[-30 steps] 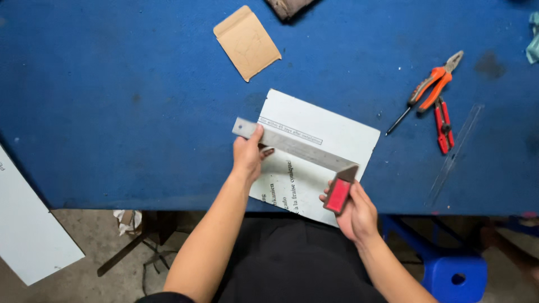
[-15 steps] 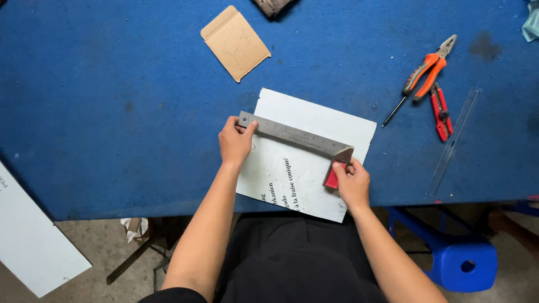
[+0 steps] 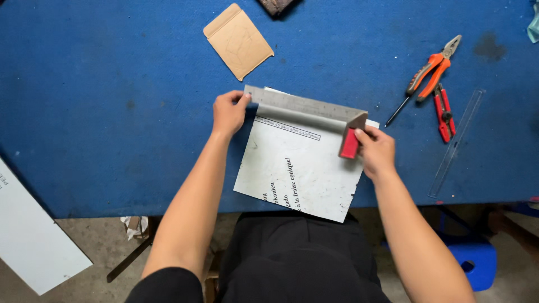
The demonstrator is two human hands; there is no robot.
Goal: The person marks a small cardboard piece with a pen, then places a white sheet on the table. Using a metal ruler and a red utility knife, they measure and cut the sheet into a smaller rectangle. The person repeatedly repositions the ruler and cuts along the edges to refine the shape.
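a flat tan cardboard envelope (image 3: 239, 41) lies on the blue worktop (image 3: 101, 101), beyond a white printed sheet (image 3: 297, 168).

Overall light: bright, even, diffuse; colours well saturated on the blue table (image 3: 101, 112).
Source: not in view; direction cannot be told from the soft shadows.
Shadows: faint, short; a thin dark edge under the steel square (image 3: 303, 109) and beneath the left hand (image 3: 229, 112); a deeper one under the table edge toward 6 o'clock.
Glare: mild sheen on the white sheet (image 3: 297, 168) at centre; the clear ruler (image 3: 456, 143) at 3 o'clock shows pale reflections.
Focus: sharp at centre; print on the sheet is legible.
Blur: slight softness on the floor (image 3: 101, 247) at 7 o'clock and the blue stool (image 3: 474, 264) at 5 o'clock.
Distortion: little bending of lines toward the corners.
Dim zones: the lap area at 6 o'clock is dark, with low detail.
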